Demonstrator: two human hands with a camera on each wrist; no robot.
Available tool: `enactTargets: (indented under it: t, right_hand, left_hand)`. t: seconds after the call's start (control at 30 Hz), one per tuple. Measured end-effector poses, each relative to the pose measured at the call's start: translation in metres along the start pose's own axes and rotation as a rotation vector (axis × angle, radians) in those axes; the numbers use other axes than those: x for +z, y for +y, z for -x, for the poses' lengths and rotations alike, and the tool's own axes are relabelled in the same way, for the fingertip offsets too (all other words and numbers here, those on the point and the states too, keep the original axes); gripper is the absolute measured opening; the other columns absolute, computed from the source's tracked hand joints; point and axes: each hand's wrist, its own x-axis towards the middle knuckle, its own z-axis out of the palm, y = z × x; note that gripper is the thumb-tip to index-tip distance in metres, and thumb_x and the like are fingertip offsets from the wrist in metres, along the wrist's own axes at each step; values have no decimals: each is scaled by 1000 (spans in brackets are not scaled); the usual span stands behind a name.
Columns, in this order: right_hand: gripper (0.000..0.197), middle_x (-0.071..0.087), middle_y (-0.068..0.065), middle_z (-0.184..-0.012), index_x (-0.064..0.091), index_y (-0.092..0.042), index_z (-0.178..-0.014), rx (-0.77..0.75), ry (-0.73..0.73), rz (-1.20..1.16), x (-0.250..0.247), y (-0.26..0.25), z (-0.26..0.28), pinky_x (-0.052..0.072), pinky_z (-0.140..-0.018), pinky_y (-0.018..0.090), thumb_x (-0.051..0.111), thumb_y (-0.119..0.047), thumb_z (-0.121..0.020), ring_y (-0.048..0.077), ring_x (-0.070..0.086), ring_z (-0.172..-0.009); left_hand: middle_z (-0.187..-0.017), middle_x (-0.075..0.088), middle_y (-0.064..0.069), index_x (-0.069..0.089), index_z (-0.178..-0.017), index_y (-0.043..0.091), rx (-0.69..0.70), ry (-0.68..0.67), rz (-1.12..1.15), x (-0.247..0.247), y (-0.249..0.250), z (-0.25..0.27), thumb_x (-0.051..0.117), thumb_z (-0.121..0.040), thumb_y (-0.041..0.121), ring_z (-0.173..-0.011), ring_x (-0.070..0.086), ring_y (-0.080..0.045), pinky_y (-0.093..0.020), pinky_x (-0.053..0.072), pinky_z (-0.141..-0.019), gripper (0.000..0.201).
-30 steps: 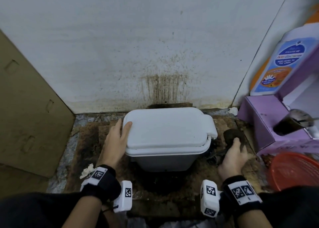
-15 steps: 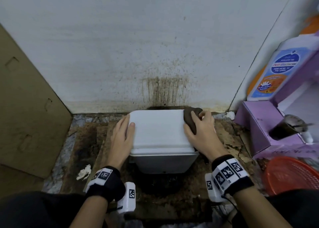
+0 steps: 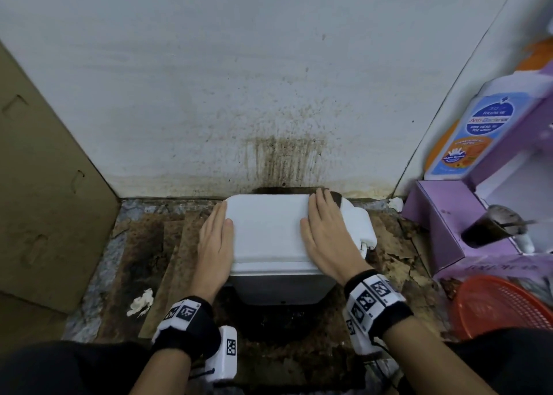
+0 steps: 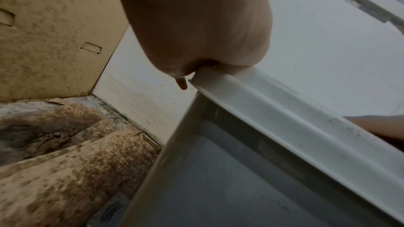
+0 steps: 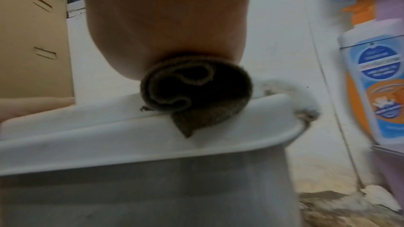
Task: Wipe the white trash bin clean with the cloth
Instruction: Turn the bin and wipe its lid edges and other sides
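The white trash bin point(image 3: 266, 233) stands on the floor against the stained wall with its lid closed. My left hand point(image 3: 214, 239) rests against the lid's left edge, fingers straight and thumb on top. In the left wrist view the palm point(image 4: 196, 23) sits on the lid's corner point(image 4: 284, 110). My right hand point(image 3: 326, 236) lies flat on the right part of the lid and presses the dark brown cloth point(image 3: 337, 198), which shows beyond the fingertips. In the right wrist view the cloth point(image 5: 196, 89) is bunched under my right hand point(image 5: 166, 23) at the lid's rim point(image 5: 109, 135).
A cardboard sheet point(image 3: 45, 185) leans at the left. A purple box point(image 3: 443, 230) holding a dark cup, a wash bottle point(image 3: 478, 131) and a red basket point(image 3: 502, 305) crowd the right. A crumpled white tissue point(image 3: 140, 302) lies on the dirty floor at front left.
My right hand took the cloth from the floor right of the bin, brought it onto the lid and now lies flat over it. My left hand stayed at the lid's left edge.
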Motion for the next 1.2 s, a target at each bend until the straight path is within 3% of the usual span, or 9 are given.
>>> enactTargets:
  t: [0.07,0.17,0.3,0.5,0.63,0.8,0.87,1.03,1.2]
  right_hand:
    - [64,-3,20,-170,7,5,-160,-16,0,-20,11,-28,-8,-2,-129,39,15,-33,-108,30,-8,-158]
    - [72,9,25,-168,16,8,-158,-109,5,-29,33,-76,-23,10,-128,46,6,-37,-103,34,2,-158]
    - [69,23,24,-165,25,7,-156,-164,39,-17,43,-107,-28,18,-127,44,12,-37,-104,35,16,-156]
    - [59,27,18,-165,29,1,-156,-177,64,103,32,-60,-7,23,-125,46,23,-30,-107,33,23,-154]
    - [58,15,14,-169,19,-3,-160,-34,110,89,10,-3,17,16,-128,44,28,-25,-108,29,11,-157]
    - [55,29,17,-164,30,0,-157,140,292,33,1,42,37,18,-127,39,35,-21,-106,28,21,-155]
    - [53,35,18,-161,34,1,-155,222,346,-75,5,51,40,19,-127,36,33,-20,-106,28,27,-152]
    - [48,40,6,-160,37,-11,-156,484,391,-651,-1,63,46,19,-119,24,31,-27,-111,17,32,-148]
    - [48,53,-10,-142,48,-22,-150,580,442,-943,-12,61,44,30,-106,21,48,-41,-106,2,42,-130]
  left_hand:
    - [-170,27,10,29,-163,25,9,20,26,1,1,0,27,-114,39,-157,19,-7,-19,8,-124,51]
    - [-169,27,11,29,-163,25,-4,20,79,2,0,1,25,-115,30,-156,20,-6,-27,11,-129,49]
    - [-169,25,11,25,-163,29,-9,-7,80,0,-2,1,22,-115,30,-156,19,-7,-34,13,-130,48]
    - [-166,32,14,33,-162,26,22,31,60,3,-10,-2,20,-112,42,-154,23,-4,-34,14,-130,54]
    - [-165,32,15,34,-162,28,13,18,45,1,-11,-2,18,-108,49,-154,23,-4,-31,12,-130,60]
    - [-164,31,18,32,-161,30,-16,9,37,-1,-4,3,23,-114,40,-150,21,5,-21,9,-125,49]
    - [-162,28,24,30,-162,35,-38,-20,-6,-3,0,4,22,-113,44,-146,18,10,-19,6,-122,50]
    - [-159,29,26,32,-161,37,-67,7,-51,-4,6,5,23,-113,42,-141,18,14,-21,6,-122,49]
    - [-168,19,23,23,-163,40,-55,-36,-311,-11,12,3,16,-112,50,-157,10,-3,-46,8,-127,53]
